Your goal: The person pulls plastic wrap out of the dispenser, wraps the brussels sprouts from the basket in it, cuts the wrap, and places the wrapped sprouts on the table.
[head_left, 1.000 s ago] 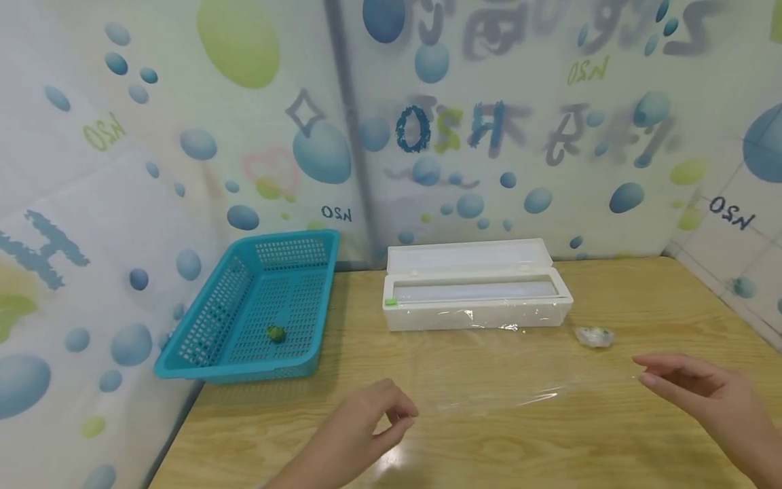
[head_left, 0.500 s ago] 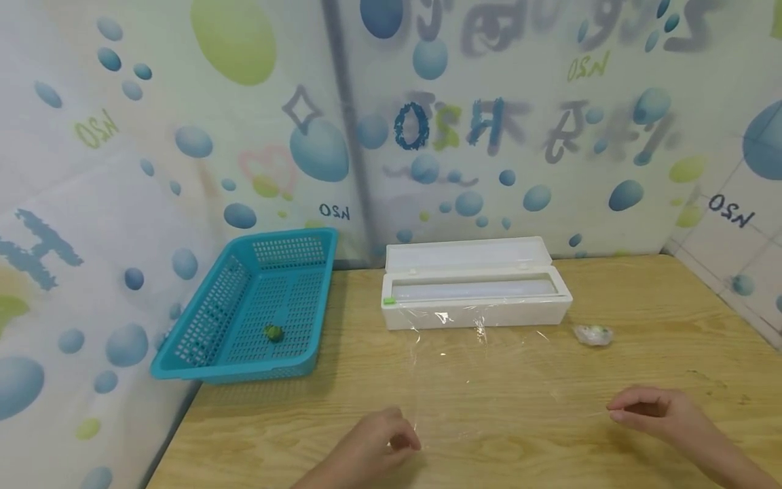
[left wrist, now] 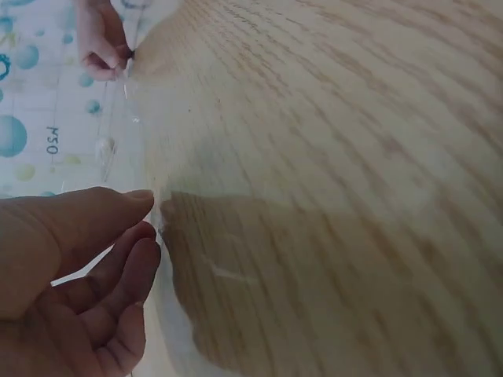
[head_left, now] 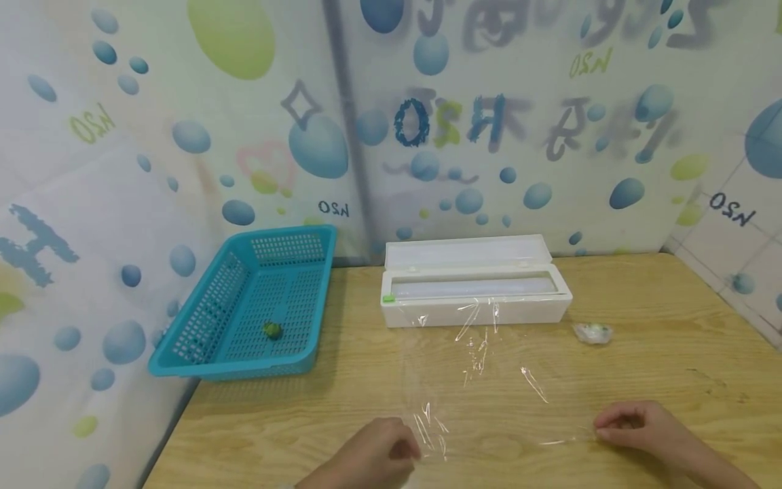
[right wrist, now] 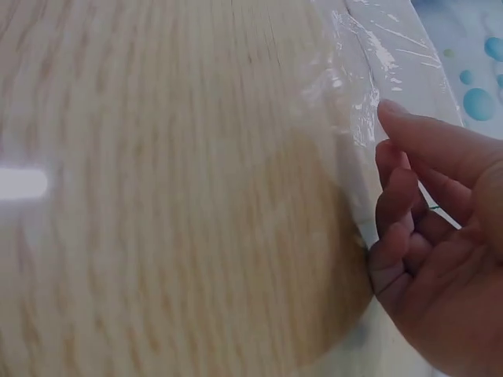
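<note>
A clear sheet of plastic wrap [head_left: 479, 356] runs from the front of a white wrap dispenser box [head_left: 476, 312] toward me, low over the wooden table. My left hand [head_left: 381, 451] pinches its near left corner between thumb and fingers. At the near right corner my right hand [head_left: 638, 428] pinches the same sheet. Inside the box, whose lid stands up at the back, lies a pale roll [head_left: 473, 288]. In the left wrist view, thumb and forefinger meet at the film's edge. The right wrist view shows creased, shiny film [right wrist: 346, 86] beside the fingertips.
On the left stands a blue perforated basket [head_left: 284, 285] with a small green vegetable piece [head_left: 272, 331] in it. Right of the box sits a small film-wrapped bundle [head_left: 592, 333]. A green slider [head_left: 388, 299] marks the box's left end. A patterned curtain hangs behind the table [head_left: 672, 319].
Both hands have come nearer to me and lower, drawing the film toward the table's near side; the right hand also moved left. Box, basket and bundle stay in place.
</note>
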`<control>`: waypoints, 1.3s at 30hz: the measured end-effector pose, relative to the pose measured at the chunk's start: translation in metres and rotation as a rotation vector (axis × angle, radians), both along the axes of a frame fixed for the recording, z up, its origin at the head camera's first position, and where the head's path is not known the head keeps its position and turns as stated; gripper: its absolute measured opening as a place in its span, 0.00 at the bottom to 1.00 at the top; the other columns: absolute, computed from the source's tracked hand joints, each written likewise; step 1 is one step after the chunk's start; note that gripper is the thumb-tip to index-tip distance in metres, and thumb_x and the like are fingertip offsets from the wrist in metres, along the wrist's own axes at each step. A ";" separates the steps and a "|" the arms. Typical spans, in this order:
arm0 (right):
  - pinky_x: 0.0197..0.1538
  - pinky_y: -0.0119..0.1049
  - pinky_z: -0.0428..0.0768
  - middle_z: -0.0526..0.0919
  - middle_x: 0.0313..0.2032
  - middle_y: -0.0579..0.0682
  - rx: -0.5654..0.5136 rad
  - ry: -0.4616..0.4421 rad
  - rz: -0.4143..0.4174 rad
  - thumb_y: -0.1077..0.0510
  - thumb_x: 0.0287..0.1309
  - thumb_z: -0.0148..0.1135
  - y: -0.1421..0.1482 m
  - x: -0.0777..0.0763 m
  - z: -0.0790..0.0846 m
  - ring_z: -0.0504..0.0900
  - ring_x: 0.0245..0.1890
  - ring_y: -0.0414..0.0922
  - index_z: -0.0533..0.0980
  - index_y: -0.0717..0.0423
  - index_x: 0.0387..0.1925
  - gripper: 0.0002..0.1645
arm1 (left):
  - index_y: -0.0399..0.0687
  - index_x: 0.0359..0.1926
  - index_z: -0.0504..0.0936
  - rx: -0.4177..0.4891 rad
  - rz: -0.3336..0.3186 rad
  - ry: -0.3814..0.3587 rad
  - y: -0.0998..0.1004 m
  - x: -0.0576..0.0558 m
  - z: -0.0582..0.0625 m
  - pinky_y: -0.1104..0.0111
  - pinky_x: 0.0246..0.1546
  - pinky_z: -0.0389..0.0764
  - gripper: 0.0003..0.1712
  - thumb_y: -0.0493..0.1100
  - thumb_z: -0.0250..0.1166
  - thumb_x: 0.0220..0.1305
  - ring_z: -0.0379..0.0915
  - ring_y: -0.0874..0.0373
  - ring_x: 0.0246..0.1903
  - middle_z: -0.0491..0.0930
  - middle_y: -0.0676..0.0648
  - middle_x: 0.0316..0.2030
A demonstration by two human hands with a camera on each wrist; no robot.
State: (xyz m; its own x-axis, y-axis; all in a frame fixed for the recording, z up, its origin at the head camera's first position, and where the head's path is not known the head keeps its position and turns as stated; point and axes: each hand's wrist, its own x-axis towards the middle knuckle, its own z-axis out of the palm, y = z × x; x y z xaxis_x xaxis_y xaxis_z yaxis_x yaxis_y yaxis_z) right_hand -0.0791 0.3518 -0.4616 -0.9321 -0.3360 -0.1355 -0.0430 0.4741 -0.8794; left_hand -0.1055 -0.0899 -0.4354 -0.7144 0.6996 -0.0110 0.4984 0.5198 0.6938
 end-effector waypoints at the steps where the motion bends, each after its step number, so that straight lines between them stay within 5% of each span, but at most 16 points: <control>1: 0.32 0.29 0.75 0.79 0.32 0.37 0.002 0.003 -0.002 0.62 0.58 0.58 0.000 0.000 -0.001 0.75 0.31 0.33 0.78 0.65 0.36 0.08 | 0.50 0.30 0.80 0.008 0.004 -0.013 -0.001 0.000 0.000 0.77 0.30 0.72 0.08 0.34 0.65 0.47 0.67 0.73 0.26 0.74 0.61 0.25; 7: 0.27 0.29 0.74 0.79 0.28 0.38 -0.046 0.077 0.050 0.66 0.55 0.60 -0.001 -0.003 -0.009 0.74 0.26 0.34 0.79 0.62 0.34 0.04 | 0.46 0.29 0.81 0.100 0.061 -0.066 -0.011 -0.003 0.014 0.76 0.28 0.74 0.06 0.32 0.66 0.48 0.68 0.71 0.26 0.73 0.61 0.24; 12: 0.26 0.29 0.74 0.79 0.28 0.39 -0.050 0.096 0.070 0.67 0.55 0.60 0.000 -0.003 -0.013 0.74 0.26 0.34 0.79 0.61 0.33 0.04 | 0.45 0.35 0.81 0.094 0.092 0.056 -0.034 -0.017 0.047 0.71 0.33 0.74 0.06 0.35 0.65 0.54 0.71 0.69 0.30 0.77 0.57 0.29; 18: 0.26 0.29 0.73 0.78 0.27 0.38 -0.015 0.102 0.041 0.66 0.55 0.60 -0.002 -0.001 -0.013 0.74 0.25 0.34 0.79 0.61 0.33 0.03 | 0.49 0.37 0.81 0.119 0.204 0.186 -0.072 -0.042 0.089 0.69 0.29 0.75 0.07 0.38 0.65 0.56 0.73 0.66 0.29 0.79 0.57 0.31; 21: 0.25 0.29 0.73 0.78 0.27 0.38 -0.005 0.108 0.033 0.66 0.55 0.61 -0.003 -0.001 -0.014 0.73 0.25 0.34 0.79 0.61 0.33 0.03 | 0.50 0.39 0.81 0.113 0.260 0.166 -0.093 -0.058 0.103 0.69 0.29 0.76 0.07 0.40 0.64 0.58 0.74 0.65 0.30 0.79 0.56 0.32; 27: 0.25 0.29 0.73 0.78 0.27 0.37 -0.013 0.121 0.037 0.66 0.54 0.61 -0.003 -0.001 -0.014 0.73 0.25 0.33 0.79 0.61 0.33 0.03 | 0.42 0.45 0.79 0.161 0.312 0.004 -0.132 -0.089 0.114 0.64 0.33 0.78 0.13 0.43 0.60 0.62 0.77 0.58 0.35 0.80 0.45 0.37; 39: 0.27 0.29 0.74 0.78 0.28 0.37 -0.059 0.091 0.049 0.66 0.55 0.60 -0.003 -0.002 -0.012 0.74 0.26 0.34 0.78 0.63 0.34 0.04 | 0.36 0.52 0.75 0.001 0.388 0.021 -0.177 -0.143 0.123 0.55 0.41 0.75 0.21 0.47 0.57 0.65 0.74 0.46 0.42 0.78 0.39 0.43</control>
